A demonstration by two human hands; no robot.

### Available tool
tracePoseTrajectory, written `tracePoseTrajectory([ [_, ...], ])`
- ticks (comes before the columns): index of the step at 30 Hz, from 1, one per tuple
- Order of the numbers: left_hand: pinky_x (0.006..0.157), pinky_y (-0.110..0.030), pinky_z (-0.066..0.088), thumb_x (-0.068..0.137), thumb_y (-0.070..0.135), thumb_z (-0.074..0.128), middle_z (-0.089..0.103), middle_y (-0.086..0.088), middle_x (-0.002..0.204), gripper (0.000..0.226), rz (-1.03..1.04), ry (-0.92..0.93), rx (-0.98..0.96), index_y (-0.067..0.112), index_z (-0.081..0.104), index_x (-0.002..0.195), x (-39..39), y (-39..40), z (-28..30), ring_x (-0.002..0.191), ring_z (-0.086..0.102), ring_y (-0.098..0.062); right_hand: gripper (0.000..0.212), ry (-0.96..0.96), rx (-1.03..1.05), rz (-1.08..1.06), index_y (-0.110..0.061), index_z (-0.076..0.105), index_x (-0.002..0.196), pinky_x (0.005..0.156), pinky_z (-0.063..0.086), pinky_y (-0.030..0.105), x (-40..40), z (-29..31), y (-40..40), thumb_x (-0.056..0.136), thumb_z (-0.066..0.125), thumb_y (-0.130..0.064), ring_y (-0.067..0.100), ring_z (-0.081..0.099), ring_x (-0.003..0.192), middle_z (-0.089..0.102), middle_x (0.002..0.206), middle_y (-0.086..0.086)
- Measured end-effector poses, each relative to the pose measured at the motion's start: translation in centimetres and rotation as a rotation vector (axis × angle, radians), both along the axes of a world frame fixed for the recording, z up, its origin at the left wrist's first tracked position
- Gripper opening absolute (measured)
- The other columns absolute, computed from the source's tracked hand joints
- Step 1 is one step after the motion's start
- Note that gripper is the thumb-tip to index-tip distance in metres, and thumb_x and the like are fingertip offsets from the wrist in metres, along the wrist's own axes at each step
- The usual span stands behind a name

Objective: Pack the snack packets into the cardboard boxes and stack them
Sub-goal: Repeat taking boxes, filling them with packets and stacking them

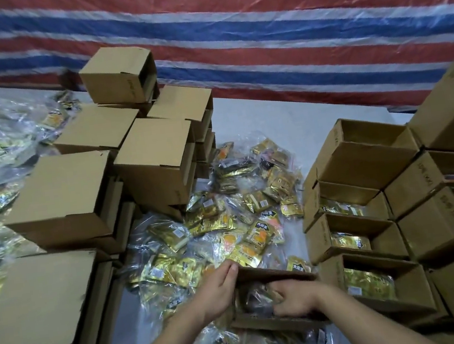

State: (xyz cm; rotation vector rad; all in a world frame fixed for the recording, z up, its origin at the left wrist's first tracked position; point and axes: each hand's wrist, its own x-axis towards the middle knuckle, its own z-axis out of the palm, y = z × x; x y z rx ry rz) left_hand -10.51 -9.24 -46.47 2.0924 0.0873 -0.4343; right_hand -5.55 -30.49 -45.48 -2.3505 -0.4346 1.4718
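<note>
- Now the open cardboard box [275, 297] lies between both hands, its mouth facing up toward the camera, its long axis running from one hand to the other.
- Left hand [217, 290] rests with fairly straight fingers against the box's left wall, steadying it.
- Right hand [295, 296] is inside the box, fingers curled over a snack packet [257, 296]; whether it grips is unclear.
- Best, I judge, to press packets flat and keep bracing the wall.
- Loose packets [242, 215] lie just beyond the hands.
</note>
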Motion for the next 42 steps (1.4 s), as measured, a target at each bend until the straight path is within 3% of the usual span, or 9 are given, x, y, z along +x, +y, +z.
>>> tracePoseTrajectory([
  [8, 0.069, -0.012, 0.045, 0.105, 0.043, 0.032, 0.065, 0.002, 0.093, 0.027, 0.053, 0.014, -0.035, 0.032, 0.056, 0.099, -0.5, 0.5, -0.4, 0.085, 0.061, -0.007, 0.078, -0.128, 0.017, -0.062, -0.02, 0.04, 0.15, 0.108, 0.042, 0.03, -1.3, -0.4, 1.6, 0.083, 0.077, -0.033, 0.02, 0.051, 0.129, 0.052, 0.145, -0.001],
  [13, 0.08, -0.025, 0.05, 0.105, 0.044, 0.031, 0.063, 0.002, 0.094, 0.028, 0.026, 0.011, -0.016, 0.031, 0.055, 0.101, -0.3, -0.1, 0.1, 0.089, 0.06, -0.009, 0.031, -0.254, 0.04, -0.213, -0.022, 0.072, 0.095, 0.07, 0.051, 0.026, -2.1, 1.2, 0.5, 0.094, 0.055, -0.048, 0.01, 0.064, 0.082, 0.068, 0.09, -0.008],
  [17, 0.083, -0.03, 0.048, 0.105, 0.041, 0.031, 0.061, 0.005, 0.088, 0.028, 0.003, -0.018, 0.023, 0.029, 0.055, 0.098, -0.6, -0.6, 0.1, 0.084, 0.057, -0.007, 0.063, 0.01, -0.125, -0.145, -0.014, 0.058, 0.136, 0.099, 0.039, 0.028, -2.7, 0.4, 2.7, 0.1, 0.032, -0.059, 0.025, 0.05, 0.132, 0.053, 0.144, 0.009],
  [21, 0.085, -0.031, 0.05, 0.105, 0.041, 0.03, 0.061, 0.005, 0.09, 0.029, 0.026, -0.017, 0.019, 0.027, 0.056, 0.102, -0.8, -0.7, 0.2, 0.084, 0.057, -0.004, 0.067, 0.049, -0.111, -0.117, -0.017, 0.052, 0.143, 0.109, 0.033, 0.033, -2.8, 0.9, 3.3, 0.1, 0.026, -0.061, 0.025, 0.043, 0.138, 0.043, 0.154, 0.011],
  [26, 0.08, -0.034, 0.052, 0.106, 0.039, 0.032, 0.065, 0.004, 0.092, 0.025, 0.037, 0.038, 0.016, 0.032, 0.056, 0.101, -0.4, -0.9, 1.2, 0.088, 0.064, -0.016, 0.023, -0.357, 0.173, -0.33, -0.03, 0.069, 0.106, 0.073, 0.05, 0.019, -3.7, 3.3, 0.6, 0.099, 0.051, -0.041, 0.002, 0.063, 0.083, 0.069, 0.095, -0.012],
  [29, 0.079, -0.032, 0.053, 0.106, 0.037, 0.034, 0.066, 0.001, 0.094, 0.022, 0.068, 0.07, 0.022, 0.032, 0.055, 0.106, -0.5, -1.1, 1.7, 0.089, 0.065, -0.017, 0.021, -0.757, 0.192, -0.343, -0.033, 0.063, 0.118, 0.084, 0.047, 0.014, -3.3, 4.7, -1.7, 0.099, 0.053, -0.035, -0.002, 0.058, 0.096, 0.062, 0.107, -0.018],
  [32, 0.069, -0.023, 0.053, 0.105, 0.041, 0.034, 0.065, 0.004, 0.096, 0.028, 0.134, 0.135, 0.023, 0.029, 0.054, 0.119, -0.9, -1.6, 2.0, 0.082, 0.064, -0.01, 0.039, -0.774, -0.01, -0.265, -0.026, 0.048, 0.136, 0.091, 0.048, 0.023, -3.1, 4.9, -3.1, 0.099, 0.052, -0.036, 0.01, 0.055, 0.109, 0.05, 0.127, -0.007],
  [37, 0.112, -0.052, 0.034, 0.101, 0.056, 0.026, 0.053, -0.009, 0.138, 0.053, 0.325, 0.297, -0.1, 0.024, 0.046, 0.138, -2.2, -3.5, 3.3, 0.128, 0.049, -0.03, 0.03, -0.589, -0.155, -0.297, -0.017, 0.046, 0.133, 0.097, 0.05, 0.037, -4.4, 3.3, -2.7, 0.104, 0.041, -0.015, 0.024, 0.058, 0.115, 0.051, 0.132, 0.009],
  [42, 0.109, -0.04, 0.034, 0.104, 0.031, 0.044, 0.054, -0.013, 0.139, 0.043, 0.416, 0.284, -0.156, 0.016, 0.044, 0.144, -1.8, -4.9, 5.4, 0.127, 0.048, -0.03, 0.039, -0.627, -0.106, -0.275, -0.018, 0.052, 0.123, 0.092, 0.05, 0.037, -3.8, 5.8, -3.4, 0.095, 0.041, 0.006, 0.026, 0.061, 0.108, 0.056, 0.12, 0.006],
])
